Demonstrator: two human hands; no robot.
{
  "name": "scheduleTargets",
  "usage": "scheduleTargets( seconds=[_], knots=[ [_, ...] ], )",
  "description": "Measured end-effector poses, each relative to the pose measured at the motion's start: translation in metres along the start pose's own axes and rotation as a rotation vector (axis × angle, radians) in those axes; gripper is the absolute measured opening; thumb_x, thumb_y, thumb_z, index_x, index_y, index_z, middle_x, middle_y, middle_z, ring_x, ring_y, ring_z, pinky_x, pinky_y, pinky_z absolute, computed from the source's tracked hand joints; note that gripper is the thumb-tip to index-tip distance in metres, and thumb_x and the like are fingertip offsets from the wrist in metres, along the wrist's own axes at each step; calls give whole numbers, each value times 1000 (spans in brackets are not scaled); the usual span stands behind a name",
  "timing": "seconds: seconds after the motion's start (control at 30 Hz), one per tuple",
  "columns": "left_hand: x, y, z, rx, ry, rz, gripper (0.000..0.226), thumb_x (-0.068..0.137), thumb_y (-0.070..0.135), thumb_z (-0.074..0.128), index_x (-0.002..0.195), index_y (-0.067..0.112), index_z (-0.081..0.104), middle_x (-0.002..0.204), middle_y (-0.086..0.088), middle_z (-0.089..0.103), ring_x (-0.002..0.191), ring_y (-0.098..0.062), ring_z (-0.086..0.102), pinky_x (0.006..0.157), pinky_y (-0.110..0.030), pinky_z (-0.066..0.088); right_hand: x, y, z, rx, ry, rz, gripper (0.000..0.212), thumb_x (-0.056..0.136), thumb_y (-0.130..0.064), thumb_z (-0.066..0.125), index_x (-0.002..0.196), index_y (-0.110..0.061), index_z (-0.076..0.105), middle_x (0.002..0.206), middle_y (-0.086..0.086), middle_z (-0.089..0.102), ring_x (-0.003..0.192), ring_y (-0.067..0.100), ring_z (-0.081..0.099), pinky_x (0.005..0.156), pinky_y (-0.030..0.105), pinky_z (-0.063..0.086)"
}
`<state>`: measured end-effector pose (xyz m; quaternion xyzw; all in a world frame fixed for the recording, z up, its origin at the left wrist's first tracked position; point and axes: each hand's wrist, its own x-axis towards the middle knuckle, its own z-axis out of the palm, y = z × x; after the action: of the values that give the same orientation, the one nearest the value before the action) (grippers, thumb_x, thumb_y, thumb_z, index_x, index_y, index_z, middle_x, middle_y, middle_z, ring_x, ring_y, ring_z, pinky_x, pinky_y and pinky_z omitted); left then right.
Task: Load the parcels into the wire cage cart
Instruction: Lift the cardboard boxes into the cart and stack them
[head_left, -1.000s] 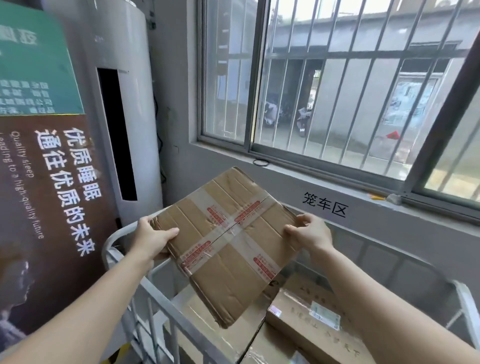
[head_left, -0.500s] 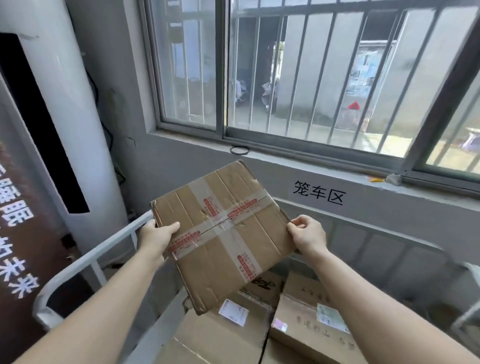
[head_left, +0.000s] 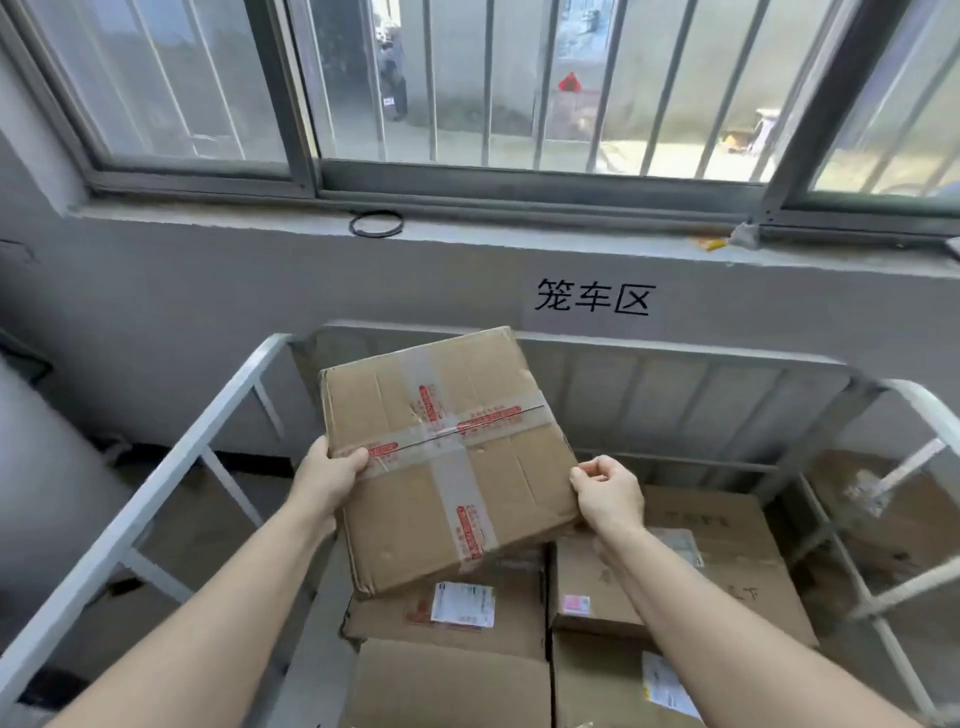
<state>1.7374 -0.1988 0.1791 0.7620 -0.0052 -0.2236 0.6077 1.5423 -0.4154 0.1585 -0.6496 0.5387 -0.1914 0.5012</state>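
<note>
A flat brown cardboard parcel (head_left: 447, 457), crossed with clear tape bearing red print, hangs in the air above the white wire cage cart (head_left: 171, 467). My left hand (head_left: 330, 478) grips its left edge, thumb on top. My right hand (head_left: 608, 493) pinches its right corner with curled fingers. Inside the cart lie several cardboard parcels: one with a white label (head_left: 467, 613) right under the held parcel, and a larger one (head_left: 727, 561) to the right.
The cart stands against a grey wall under a barred window. Black characters (head_left: 592, 299) are painted on the wall. A black ring (head_left: 376, 224) lies on the sill. Another box (head_left: 893, 519) sits outside the cart's right rail.
The parcel has come down and turned squarer over the cart between both hands. My view has swung right and down, so the poster and white column on the left have left the frame.
</note>
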Motion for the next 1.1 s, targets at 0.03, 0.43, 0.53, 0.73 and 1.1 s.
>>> scheduleTargets(
  seconds=[0.03,0.43,0.53,0.73,1.1],
  knots=[
    [11,-4,2,30,-25,13,26,94,9,58,118,17,52,117,-9,64,104,-28,61,92,-42,51,3,7,9,17,17,42,20,83,-21,64,64,-20,57,62,-8,57,69,21,53,73,40,53],
    [103,-107,50,273,-129,-14,20,93,4,52,96,22,58,89,7,61,81,-11,56,77,-29,43,39,119,91,135,133,299,24,93,-16,58,69,-16,54,63,-2,52,61,18,45,56,27,37],
    [122,-139,61,318,-176,-27,23,92,2,51,98,21,62,95,3,68,88,-15,62,82,-31,48,50,148,104,115,134,345,21,94,-15,56,73,-17,56,67,-1,53,64,17,47,56,26,37],
    [149,-191,83,324,-246,-97,21,95,5,52,111,19,53,105,2,63,102,-19,58,85,-31,46,67,193,116,41,93,411,14,94,-14,54,81,-18,58,83,0,61,79,20,55,74,38,53],
    [171,-241,94,286,-251,-224,40,97,9,52,136,18,45,129,-2,57,118,-22,53,104,-43,43,73,228,126,-59,-19,433,19,91,-5,54,80,-20,54,83,-3,62,77,22,57,71,34,49]
  ],
)
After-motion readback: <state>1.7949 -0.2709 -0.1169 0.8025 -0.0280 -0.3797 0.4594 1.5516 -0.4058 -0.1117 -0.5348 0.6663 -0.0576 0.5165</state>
